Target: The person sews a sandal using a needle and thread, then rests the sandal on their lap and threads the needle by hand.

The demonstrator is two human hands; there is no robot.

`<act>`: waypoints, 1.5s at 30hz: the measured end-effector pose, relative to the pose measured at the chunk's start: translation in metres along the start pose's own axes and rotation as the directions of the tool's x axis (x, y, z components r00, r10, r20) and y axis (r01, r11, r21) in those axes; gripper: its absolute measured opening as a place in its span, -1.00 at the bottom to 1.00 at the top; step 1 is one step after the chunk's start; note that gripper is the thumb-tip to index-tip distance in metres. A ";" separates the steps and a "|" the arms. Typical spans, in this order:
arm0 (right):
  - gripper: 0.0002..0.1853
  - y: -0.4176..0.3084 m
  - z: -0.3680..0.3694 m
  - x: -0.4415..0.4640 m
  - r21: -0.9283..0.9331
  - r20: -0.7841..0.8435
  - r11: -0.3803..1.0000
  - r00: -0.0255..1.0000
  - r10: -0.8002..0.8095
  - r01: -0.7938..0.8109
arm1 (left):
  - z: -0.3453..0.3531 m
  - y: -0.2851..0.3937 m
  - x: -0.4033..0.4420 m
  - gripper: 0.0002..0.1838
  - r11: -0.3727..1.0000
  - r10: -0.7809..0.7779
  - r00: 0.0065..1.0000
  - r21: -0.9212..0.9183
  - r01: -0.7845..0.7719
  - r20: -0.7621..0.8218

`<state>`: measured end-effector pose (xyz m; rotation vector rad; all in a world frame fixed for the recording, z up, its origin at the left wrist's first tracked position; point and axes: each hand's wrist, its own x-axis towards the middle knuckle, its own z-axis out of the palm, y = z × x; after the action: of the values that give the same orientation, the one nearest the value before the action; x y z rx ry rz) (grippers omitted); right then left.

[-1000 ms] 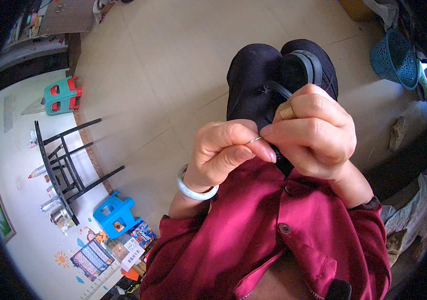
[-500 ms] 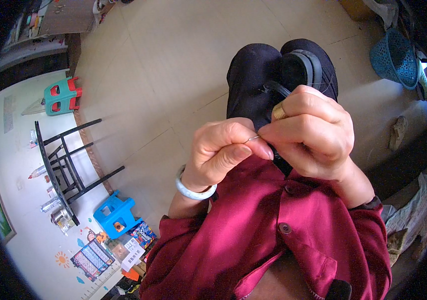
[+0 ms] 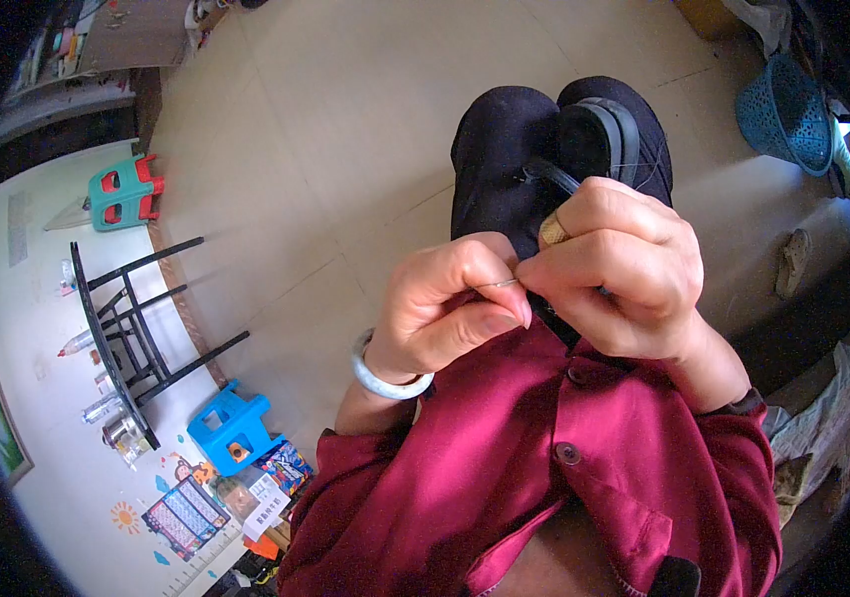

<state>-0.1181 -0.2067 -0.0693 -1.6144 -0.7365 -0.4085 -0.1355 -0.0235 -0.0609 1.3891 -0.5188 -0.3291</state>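
Observation:
Over my lap, my left hand and my right hand meet at their fingertips. A thin sewing needle lies across my left index finger, its one end at the pinched fingertips of my right hand. My left thumb and index finger are pressed together; what is between them is too small to see. A gold-coloured thimble ring sits on a right finger, and a pale bangle is round my left wrist. On my knees rests a black shoe with a strap, and a fine thread shows beside it.
A blue basket stands at the right. To the left are a black table with bottles, a blue stool and a green-and-red stool. Tiled floor lies ahead of my knees.
The needle has turned to lie flatter along my left index finger. My left thumb has shifted slightly down and right; my right hand has barely moved.

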 end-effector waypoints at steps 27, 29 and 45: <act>-0.80 0.007 -0.005 0.004 -0.035 0.054 0.996 0.996 -0.076 0.078 | 0.004 0.005 -0.003 -0.70 0.940 -0.221 0.975 -0.270 0.207 -0.022; -0.80 0.006 -0.006 0.006 -0.030 0.059 0.996 0.995 -0.078 0.080 | 0.005 0.006 -0.004 -0.72 0.934 -0.247 0.968 -0.275 0.230 -0.031; -0.81 0.010 -0.005 0.004 -0.034 0.083 0.996 0.993 -0.082 0.085 | 0.001 0.009 -0.001 -0.77 0.930 -0.276 0.961 -0.245 0.273 0.023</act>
<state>-0.1083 -0.2114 -0.0732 -1.6475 -0.8653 -0.4206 -0.1380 -0.0227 -0.0521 1.2199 -0.2609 -0.5928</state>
